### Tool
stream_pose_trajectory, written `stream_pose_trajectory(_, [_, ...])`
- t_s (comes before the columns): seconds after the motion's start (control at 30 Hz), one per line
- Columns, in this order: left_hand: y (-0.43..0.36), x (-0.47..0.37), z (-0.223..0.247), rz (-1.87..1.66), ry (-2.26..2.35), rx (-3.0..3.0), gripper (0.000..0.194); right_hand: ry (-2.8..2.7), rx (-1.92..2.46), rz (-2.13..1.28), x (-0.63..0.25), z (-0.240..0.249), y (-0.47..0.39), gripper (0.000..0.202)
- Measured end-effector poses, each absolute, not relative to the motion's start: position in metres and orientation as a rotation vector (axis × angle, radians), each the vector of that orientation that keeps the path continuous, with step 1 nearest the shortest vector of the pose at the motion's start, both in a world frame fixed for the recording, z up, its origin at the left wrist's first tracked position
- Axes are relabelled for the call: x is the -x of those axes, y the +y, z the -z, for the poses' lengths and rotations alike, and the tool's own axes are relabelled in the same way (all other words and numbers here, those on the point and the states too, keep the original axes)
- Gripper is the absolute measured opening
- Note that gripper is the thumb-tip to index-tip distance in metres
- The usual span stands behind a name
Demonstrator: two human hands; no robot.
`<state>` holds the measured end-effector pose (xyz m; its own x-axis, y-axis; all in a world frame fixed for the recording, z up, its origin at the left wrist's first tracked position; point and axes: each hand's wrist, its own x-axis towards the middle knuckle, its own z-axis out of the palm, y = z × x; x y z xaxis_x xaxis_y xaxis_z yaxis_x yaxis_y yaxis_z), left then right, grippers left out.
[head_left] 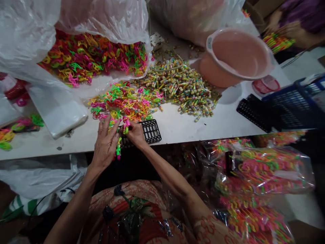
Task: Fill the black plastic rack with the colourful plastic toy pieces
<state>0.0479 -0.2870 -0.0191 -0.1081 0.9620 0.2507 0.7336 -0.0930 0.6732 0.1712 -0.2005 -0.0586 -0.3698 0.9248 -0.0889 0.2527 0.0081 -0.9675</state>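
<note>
My right hand (135, 134) is closed in a pinch on a small pink and yellow-green plastic toy piece (126, 125), held over a black slotted rack (153, 130) at the table's front edge. Beside it, my left hand (105, 144) lies over the rack's left end with its fingers stretched out, touching a row of coloured toy pieces (118, 149) there. The undersides of its fingers are hidden. Just beyond both hands spreads a heap of bright plastic toy pieces (127, 101). Adjoining this on the right is a pile of small candy-filled tubes (182, 84).
An open plastic bag (101, 20) spills more coloured pieces at the back left. Flat clear bags (57, 108) lie left. A pink tub (210, 67), black racks (250, 108) and a blue basket (291, 105) stand right. Filled bags (274, 169) sit below. Another person's hands (291, 32) work at far right.
</note>
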Motion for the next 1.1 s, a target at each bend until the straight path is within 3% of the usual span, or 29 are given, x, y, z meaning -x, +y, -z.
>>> stream_pose_trajectory(0.27, [-0.287,-0.048,0.02,-0.995,1.885,-1.876,0.05,-1.761,1.248,-1.313,-0.175,0.063,-0.196,0.023])
stream_pose_trajectory(0.47, [-0.291,-0.052,0.014,-0.853,2.024,-1.945,0.051,-2.265,1.349,-0.967,-0.168,0.052,-0.2,0.01])
stream_pose_trajectory(0.7, [-0.286,-0.05,0.005,-0.601,2.016,-2.137,0.046,-2.766,1.314,-0.776,-0.164,0.022,-0.2,0.023])
stream_pose_trajectory(0.8, [-0.283,-0.049,0.008,-0.65,2.035,-2.134,0.045,-2.76,1.31,-0.748,-0.176,0.006,-0.177,0.015])
stream_pose_trajectory(0.97, [-0.282,-0.049,0.012,-0.705,2.039,-2.127,0.045,-2.685,1.642,-0.411,-0.188,-0.002,-0.138,0.032])
stream_pose_trajectory(1.1, [-0.28,-0.05,0.011,-0.679,2.062,-2.121,0.045,-2.732,1.605,-0.346,-0.186,0.004,-0.135,0.036])
